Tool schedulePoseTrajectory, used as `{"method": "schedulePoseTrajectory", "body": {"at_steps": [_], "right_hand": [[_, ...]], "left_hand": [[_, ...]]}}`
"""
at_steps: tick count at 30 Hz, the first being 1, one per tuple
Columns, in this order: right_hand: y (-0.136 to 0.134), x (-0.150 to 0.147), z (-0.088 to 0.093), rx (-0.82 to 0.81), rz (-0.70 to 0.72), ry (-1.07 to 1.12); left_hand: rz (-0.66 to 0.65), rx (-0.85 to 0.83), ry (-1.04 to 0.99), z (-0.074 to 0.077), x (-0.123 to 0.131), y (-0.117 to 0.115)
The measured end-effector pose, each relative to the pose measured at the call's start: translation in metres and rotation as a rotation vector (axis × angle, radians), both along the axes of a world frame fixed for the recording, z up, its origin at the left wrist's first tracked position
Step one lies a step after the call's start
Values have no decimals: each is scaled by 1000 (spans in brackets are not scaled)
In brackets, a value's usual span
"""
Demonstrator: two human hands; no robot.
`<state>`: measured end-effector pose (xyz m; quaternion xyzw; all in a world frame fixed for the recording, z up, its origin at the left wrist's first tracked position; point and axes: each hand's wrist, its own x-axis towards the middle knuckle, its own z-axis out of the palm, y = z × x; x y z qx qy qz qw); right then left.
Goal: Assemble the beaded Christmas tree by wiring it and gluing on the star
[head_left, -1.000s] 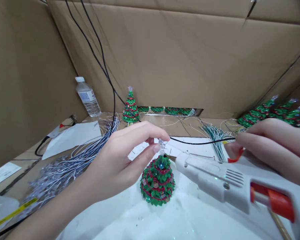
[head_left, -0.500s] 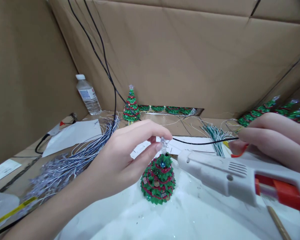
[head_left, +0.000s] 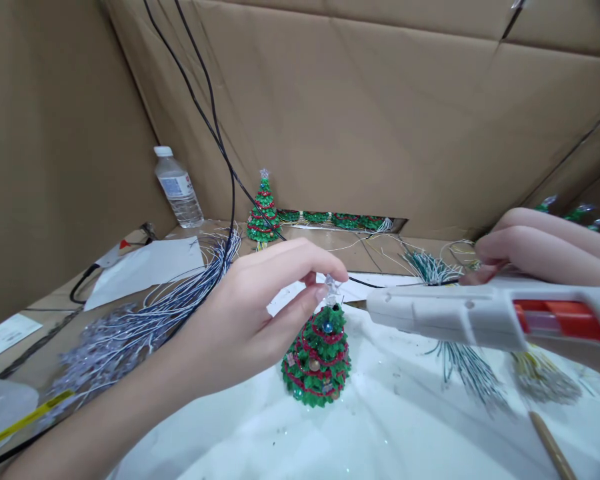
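Observation:
A small green Christmas tree ornament (head_left: 317, 367) with red garland stands upright on the white surface in front of me. Thumb and forefinger of my left hand (head_left: 275, 300) pinch the clear star (head_left: 333, 285) at its top. My right hand (head_left: 545, 247) is wrapped round a white glue gun (head_left: 445, 310) with red inner parts. The gun lies nearly level, its metal nozzle (head_left: 356, 305) pointing left, close beside the star's base. Whether the nozzle touches the tree I cannot tell.
Bundled wires with clear stars (head_left: 115, 343) lie at left, near a water bottle (head_left: 179, 190). Another finished-looking tree (head_left: 263, 210) stands at the back. Black cables (head_left: 215, 127) hang across the view. Green-white wires (head_left: 473, 373) and a wooden stick (head_left: 551, 445) lie at right.
The glue gun has swung from a slant to nearly level, bringing its nozzle beside the star's base. My right hand has shifted slightly; my left hand keeps its pinch on the star.

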<state>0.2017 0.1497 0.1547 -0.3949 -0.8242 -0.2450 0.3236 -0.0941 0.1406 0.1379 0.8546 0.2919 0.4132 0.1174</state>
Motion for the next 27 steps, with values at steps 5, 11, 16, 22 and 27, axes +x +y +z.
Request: {"method": "schedulePoseTrajectory", "body": {"at_steps": [5, 11, 16, 22, 27], "right_hand": [[8, 0, 4, -84, 90, -14], [17, 5, -5, -433, 134, 214], [24, 18, -29, -654, 10, 336], [28, 34, -75, -805, -7, 390], [22, 40, -116, -739, 24, 89]], "left_hand": [[-7, -1, -5, 1, 1, 0], [-16, -7, -9, 1, 0, 0], [-19, 0, 26, 1, 0, 1], [-11, -20, 13, 4, 3, 1], [-2, -3, -11, 3, 6, 0]]}}
